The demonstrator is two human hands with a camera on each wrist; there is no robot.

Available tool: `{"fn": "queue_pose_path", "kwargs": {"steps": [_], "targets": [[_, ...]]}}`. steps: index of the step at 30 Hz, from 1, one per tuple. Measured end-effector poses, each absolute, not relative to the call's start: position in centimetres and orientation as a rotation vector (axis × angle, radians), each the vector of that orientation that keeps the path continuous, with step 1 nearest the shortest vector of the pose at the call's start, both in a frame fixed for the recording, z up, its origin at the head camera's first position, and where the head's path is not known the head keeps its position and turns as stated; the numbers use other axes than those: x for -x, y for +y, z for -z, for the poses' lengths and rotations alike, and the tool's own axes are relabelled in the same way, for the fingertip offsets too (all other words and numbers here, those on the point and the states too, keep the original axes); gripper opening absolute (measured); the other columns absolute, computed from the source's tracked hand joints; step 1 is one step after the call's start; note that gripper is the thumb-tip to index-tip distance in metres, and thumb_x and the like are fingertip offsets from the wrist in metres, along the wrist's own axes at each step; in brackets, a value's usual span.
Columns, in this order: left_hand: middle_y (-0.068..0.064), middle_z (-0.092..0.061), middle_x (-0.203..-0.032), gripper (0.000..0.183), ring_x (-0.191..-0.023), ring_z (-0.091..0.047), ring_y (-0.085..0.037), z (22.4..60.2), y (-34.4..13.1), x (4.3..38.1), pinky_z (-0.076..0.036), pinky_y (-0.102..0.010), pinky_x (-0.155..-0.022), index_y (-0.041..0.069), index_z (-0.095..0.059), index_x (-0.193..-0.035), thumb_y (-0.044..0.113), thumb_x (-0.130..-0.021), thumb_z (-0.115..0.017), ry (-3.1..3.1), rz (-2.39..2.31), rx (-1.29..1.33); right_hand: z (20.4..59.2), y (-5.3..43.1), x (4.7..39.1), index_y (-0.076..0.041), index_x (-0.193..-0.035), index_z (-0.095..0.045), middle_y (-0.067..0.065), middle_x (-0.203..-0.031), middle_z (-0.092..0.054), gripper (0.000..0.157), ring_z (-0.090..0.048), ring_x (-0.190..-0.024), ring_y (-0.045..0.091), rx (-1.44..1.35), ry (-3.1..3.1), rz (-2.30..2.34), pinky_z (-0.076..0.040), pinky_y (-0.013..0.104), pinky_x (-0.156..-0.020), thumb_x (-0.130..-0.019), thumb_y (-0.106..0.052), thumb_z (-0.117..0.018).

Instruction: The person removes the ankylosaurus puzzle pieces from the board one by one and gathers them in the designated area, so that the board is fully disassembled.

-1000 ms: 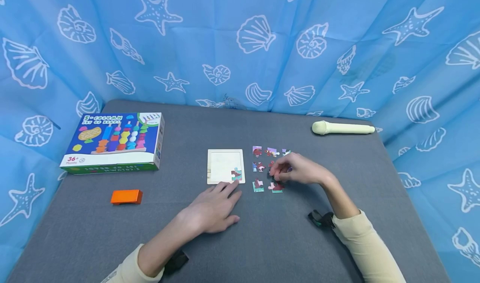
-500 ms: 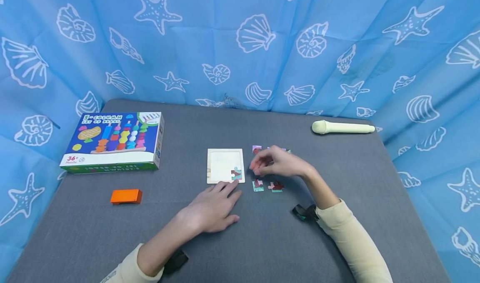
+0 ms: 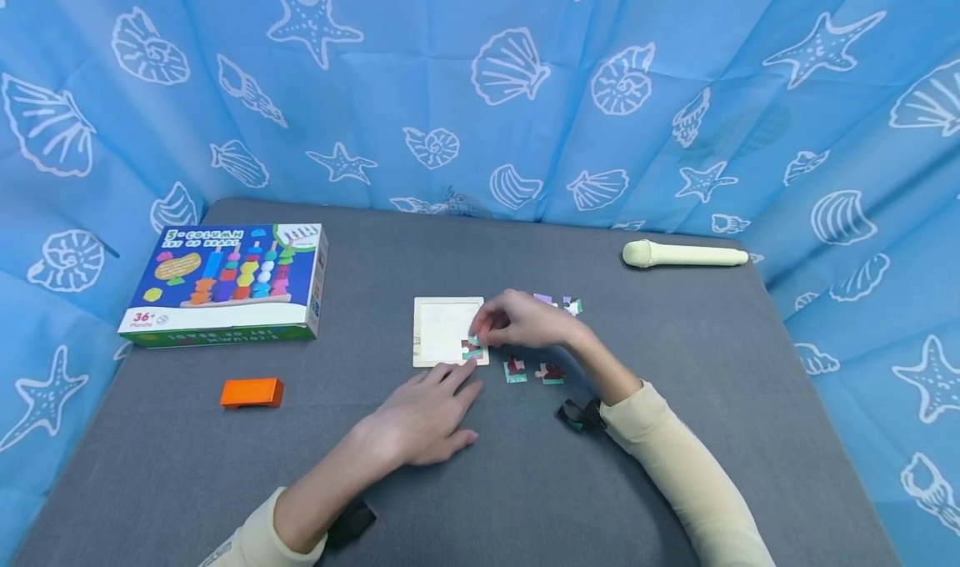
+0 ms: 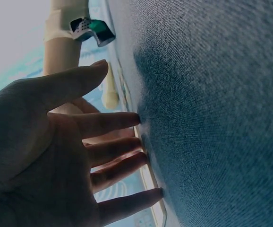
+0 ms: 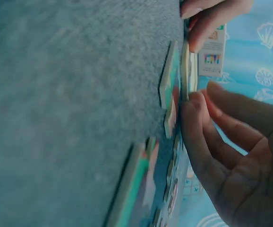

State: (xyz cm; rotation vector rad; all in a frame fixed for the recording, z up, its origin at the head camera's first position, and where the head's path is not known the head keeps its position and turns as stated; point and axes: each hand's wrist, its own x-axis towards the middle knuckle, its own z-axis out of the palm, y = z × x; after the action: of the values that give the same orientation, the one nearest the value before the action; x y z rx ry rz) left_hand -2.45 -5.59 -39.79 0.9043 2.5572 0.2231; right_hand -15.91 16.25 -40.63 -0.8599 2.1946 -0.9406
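A square pale wooden puzzle tray (image 3: 438,332) lies mid-table, with one teal-and-brown jigsaw piece (image 3: 471,352) in its front right corner. My left hand (image 3: 422,421) lies with straight, spread fingers, its fingertips at the tray's front edge. My right hand (image 3: 521,321) is over the tray's right side, thumb and fingertips pinched together on a jigsaw piece that they mostly hide. In the right wrist view those fingertips (image 5: 193,101) are right at the tray's rim (image 5: 185,71). Loose pieces lie to the tray's right, including a teal-edged one (image 3: 515,370) and a brown one (image 3: 551,373).
A boxed bead set (image 3: 225,283) stands at the back left, an orange block (image 3: 252,393) in front of it. A pale toy microphone (image 3: 684,254) lies at the back right. Behind the grey table hangs a blue shell-patterned curtain (image 3: 465,92).
My right hand has moved left from the loose pieces to the tray's right side, fingertips pinched. My left hand has stayed at the tray's front edge.
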Motion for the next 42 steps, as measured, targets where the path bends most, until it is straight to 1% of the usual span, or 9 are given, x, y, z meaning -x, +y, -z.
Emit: {"fn": "queue_pose_path", "kwargs": {"steps": [5, 9, 18, 25, 28, 32, 35, 42], "targets": [[-0.008, -0.032, -0.18, 0.069, -0.162, -0.038, -0.028, 39.8, -5.6, 2.5, -0.041, -0.049, -0.13, 0.012, -0.051, -0.163, 0.052, -0.108, -0.063, 2.555, -0.216, -0.906, 40.6, 15.5, 16.0, -0.002, -0.11, -0.079, 0.005, -0.088, -0.076, 0.012, -0.064, -0.076, 0.007, 0.835, 2.276, 0.848, -0.056, 0.022, -0.071, -0.102, -0.008, -0.073], [-0.008, -0.032, -0.18, 0.069, -0.162, -0.038, -0.027, 39.8, -5.5, 2.5, -0.041, -0.049, -0.13, 0.012, -0.05, -0.163, 0.052, -0.108, -0.063, 2.552, -0.208, -0.899, 40.5, 15.0, 16.0, -0.002, -0.108, -0.078, 0.006, -0.088, -0.075, 0.01, -0.064, -0.075, 0.007, 0.804, 2.266, 0.821, -0.055, 0.022, -0.069, -0.102, -0.008, -0.074], [-0.007, -0.032, -0.18, 0.069, -0.163, -0.037, -0.027, 39.8, -5.5, 2.4, -0.04, -0.049, -0.131, 0.012, -0.05, -0.163, 0.052, -0.108, -0.064, 2.546, -0.217, -0.897, 40.4, 15.0, 15.8, -0.002, -0.108, -0.076, 0.009, -0.092, -0.077, 0.009, -0.069, -0.078, 0.009, 0.772, 2.228, 0.893, -0.059, 0.023, -0.071, -0.102, -0.009, -0.075], [-0.008, -0.034, -0.179, 0.068, -0.161, -0.039, -0.027, 39.8, -5.6, 2.4, -0.041, -0.048, -0.13, 0.012, -0.05, -0.163, 0.051, -0.108, -0.064, 2.565, -0.213, -0.916, 40.0, 15.2, 15.2, -0.002, -0.106, -0.076, 0.01, -0.092, -0.078, 0.006, -0.071, -0.08, 0.011, 0.786, 2.214, 0.983, -0.061, 0.025, -0.072, -0.101, -0.004, -0.073], [-0.008, -0.035, -0.178, 0.068, -0.161, -0.04, -0.027, 39.8, -5.6, 2.4, -0.041, -0.049, -0.13, 0.011, -0.051, -0.162, 0.05, -0.108, -0.065, 2.569, -0.223, -0.918, 39.7, 15.7, 14.9, -0.004, -0.106, -0.076, 0.008, -0.093, -0.078, 0.005, -0.071, -0.082, 0.011, 0.791, 2.241, 1.005, -0.061, 0.025, -0.076, -0.101, -0.004, -0.073], [-0.009, -0.036, -0.178, 0.069, -0.16, -0.04, -0.027, 39.8, -5.6, 2.4, -0.041, -0.049, -0.13, 0.011, -0.051, -0.162, 0.05, -0.108, -0.065, 2.563, -0.237, -0.908, 39.1, 16.9, 14.2, -0.004, -0.108, -0.076, 0.008, -0.096, -0.077, 0.007, -0.071, -0.086, 0.012, 0.801, 2.25, 1.017, -0.063, 0.03, -0.082, -0.101, -0.005, -0.074], [-0.009, -0.034, -0.179, 0.069, -0.161, -0.039, -0.027, 39.7, -5.6, 2.4, -0.04, -0.049, -0.13, 0.011, -0.05, -0.163, 0.051, -0.108, -0.065, 2.557, -0.238, -0.899, 38.8, 18.1, 13.7, -0.004, -0.109, -0.075, 0.008, -0.098, -0.077, 0.009, -0.071, -0.087, 0.013, 0.807, 2.234, 1.027, -0.064, 0.032, -0.084, -0.101, -0.005, -0.074], [-0.009, -0.035, -0.179, 0.069, -0.162, -0.039, -0.028, 39.7, -5.5, 2.3, -0.041, -0.05, -0.131, 0.011, -0.051, -0.162, 0.05, -0.107, -0.065, 2.563, -0.238, -0.897, 38.8, 21.2, 12.7, -0.002, -0.111, -0.075, 0.01, -0.099, -0.078, 0.01, -0.071, -0.089, 0.012, 0.753, 2.163, 1.1, -0.062, 0.026, -0.083, -0.101, -0.004, -0.074]]}}
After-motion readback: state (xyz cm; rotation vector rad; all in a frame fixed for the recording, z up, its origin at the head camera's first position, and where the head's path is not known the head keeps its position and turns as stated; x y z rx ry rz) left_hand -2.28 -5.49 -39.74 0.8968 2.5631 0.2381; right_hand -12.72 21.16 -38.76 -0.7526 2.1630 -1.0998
